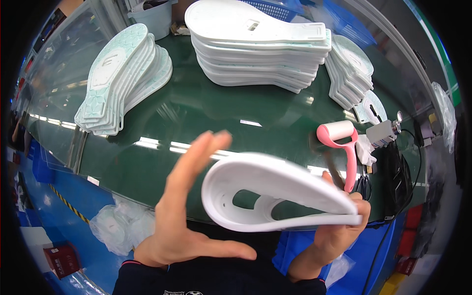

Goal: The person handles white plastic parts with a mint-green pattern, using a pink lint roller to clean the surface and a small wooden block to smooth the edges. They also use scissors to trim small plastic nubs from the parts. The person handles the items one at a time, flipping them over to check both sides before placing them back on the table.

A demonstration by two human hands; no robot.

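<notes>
A hollow white plastic shell (295,179), wide and rounded at its left end and tapering to the right, is held tilted above the table's near edge. My right hand (337,238) grips its narrow end. A dark, narrow strip (332,164), blurred, juts up by the right fingers; whether the hand holds it too is unclear. My left hand (172,233) is spread open beside the shell's wide end, thumb and fingers apart, with nothing in it. Just beyond the right hand lies a pink-handled lint roller (350,160) with a white roll.
White paddle-shaped panels are stacked at the back middle (260,49), left (118,73) and right (349,66) of the green table (211,115). On the right are a pump bottle (381,133), crumpled tissue (365,150) and a black bag (397,179). Blue baskets (278,9) stand behind.
</notes>
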